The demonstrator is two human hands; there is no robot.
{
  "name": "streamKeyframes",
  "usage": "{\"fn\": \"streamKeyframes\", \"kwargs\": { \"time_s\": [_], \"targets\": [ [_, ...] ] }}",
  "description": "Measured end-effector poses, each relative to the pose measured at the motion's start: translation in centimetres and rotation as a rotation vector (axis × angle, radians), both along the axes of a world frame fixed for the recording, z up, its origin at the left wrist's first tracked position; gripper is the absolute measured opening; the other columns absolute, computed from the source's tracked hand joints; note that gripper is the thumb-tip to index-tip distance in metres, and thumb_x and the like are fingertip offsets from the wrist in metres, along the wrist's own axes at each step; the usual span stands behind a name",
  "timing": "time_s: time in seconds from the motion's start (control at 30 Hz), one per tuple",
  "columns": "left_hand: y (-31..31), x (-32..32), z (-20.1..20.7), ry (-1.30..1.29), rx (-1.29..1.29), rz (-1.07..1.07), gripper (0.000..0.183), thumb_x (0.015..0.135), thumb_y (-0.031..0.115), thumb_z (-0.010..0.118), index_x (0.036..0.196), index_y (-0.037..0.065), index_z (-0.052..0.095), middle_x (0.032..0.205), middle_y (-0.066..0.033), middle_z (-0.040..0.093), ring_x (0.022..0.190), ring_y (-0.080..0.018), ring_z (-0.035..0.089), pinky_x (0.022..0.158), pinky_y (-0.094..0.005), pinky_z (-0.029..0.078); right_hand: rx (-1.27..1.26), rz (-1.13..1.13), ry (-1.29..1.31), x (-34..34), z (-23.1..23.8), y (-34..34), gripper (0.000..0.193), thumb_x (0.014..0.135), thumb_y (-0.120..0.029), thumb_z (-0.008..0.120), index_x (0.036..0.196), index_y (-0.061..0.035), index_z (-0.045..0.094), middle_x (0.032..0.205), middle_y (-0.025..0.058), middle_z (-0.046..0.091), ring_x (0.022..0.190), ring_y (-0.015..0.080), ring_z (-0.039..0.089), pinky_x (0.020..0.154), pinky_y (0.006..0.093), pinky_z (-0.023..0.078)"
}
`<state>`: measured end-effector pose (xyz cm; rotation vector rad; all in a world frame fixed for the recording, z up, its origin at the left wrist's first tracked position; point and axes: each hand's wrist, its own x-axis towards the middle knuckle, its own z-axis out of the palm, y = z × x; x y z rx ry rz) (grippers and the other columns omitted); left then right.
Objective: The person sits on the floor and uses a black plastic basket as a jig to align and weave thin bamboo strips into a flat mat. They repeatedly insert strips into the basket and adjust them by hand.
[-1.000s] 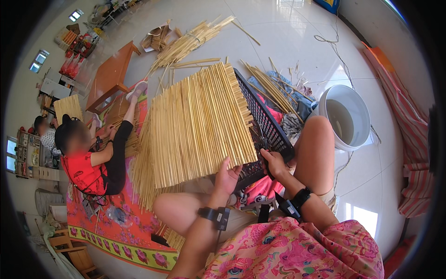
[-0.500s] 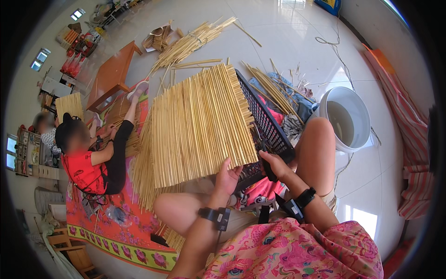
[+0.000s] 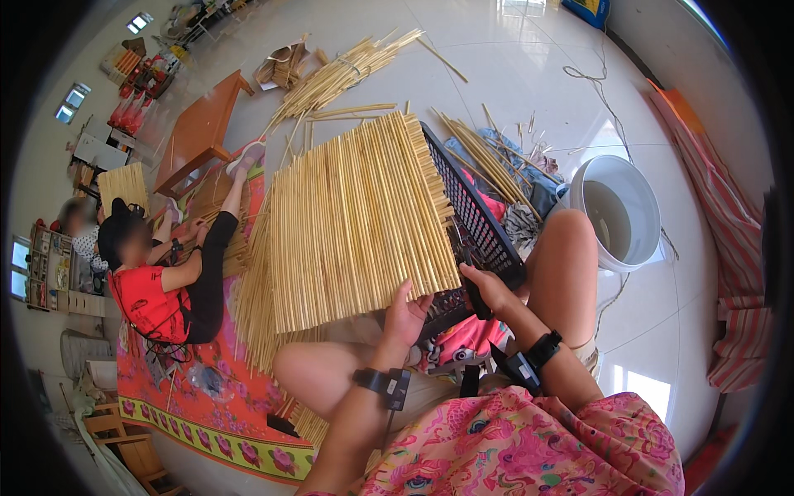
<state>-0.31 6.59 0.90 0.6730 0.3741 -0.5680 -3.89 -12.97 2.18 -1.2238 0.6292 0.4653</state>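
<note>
Left hand [image 3: 405, 320] pinches the near edge of a yellow reed panel [image 3: 356, 231], which spreads ahead and leftward; right hand [image 3: 491, 291] grips a black-handled tool [image 3: 475, 301] beside its corner; beyond the hands sits a black basket [image 3: 478, 217]; rightward, a pale bucket [image 3: 648, 211].

A white bucket [image 3: 643, 202] holding liquid stands right of centre; a striped cloth [image 3: 736, 248] hangs at the right edge. Upper left: a low wooden table [image 3: 198, 132]. Lower left: a red floral floor covering [image 3: 248, 405] with a yellow-green border.
</note>
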Motion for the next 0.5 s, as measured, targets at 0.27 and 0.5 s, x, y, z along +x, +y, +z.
{"fn": "streamKeyframes", "kwargs": {
  "time_s": [0.27,0.5],
  "targets": [
    [0.1,0.0,-0.1,-0.02,-0.004,-0.005,0.035,0.088,0.022,0.057,0.118,0.007,0.047,0.112,-0.0047,0.058,0.1,-0.0158,0.058,0.086,-0.0298,0.052,-0.048,0.036,-0.027,-0.5,0.8,0.3,0.051,0.087,-0.051,0.049,0.071,-0.0035,0.057,0.06,0.0065,0.054,0.051,0.0168,0.053,0.05,0.0286,0.042],
    [-0.2,-0.1,0.2,-0.022,-0.01,-0.004,0.035,0.089,0.022,0.057,0.119,0.007,0.046,0.113,-0.0054,0.057,0.1,-0.016,0.059,0.085,-0.0294,0.053,-0.048,0.001,-0.008,-0.1,1.0,0.5,0.053,0.088,-0.052,0.048,0.068,-0.0029,0.057,0.059,0.0063,0.054,0.05,0.0162,0.052,0.049,0.0288,0.04]
  ]
}}
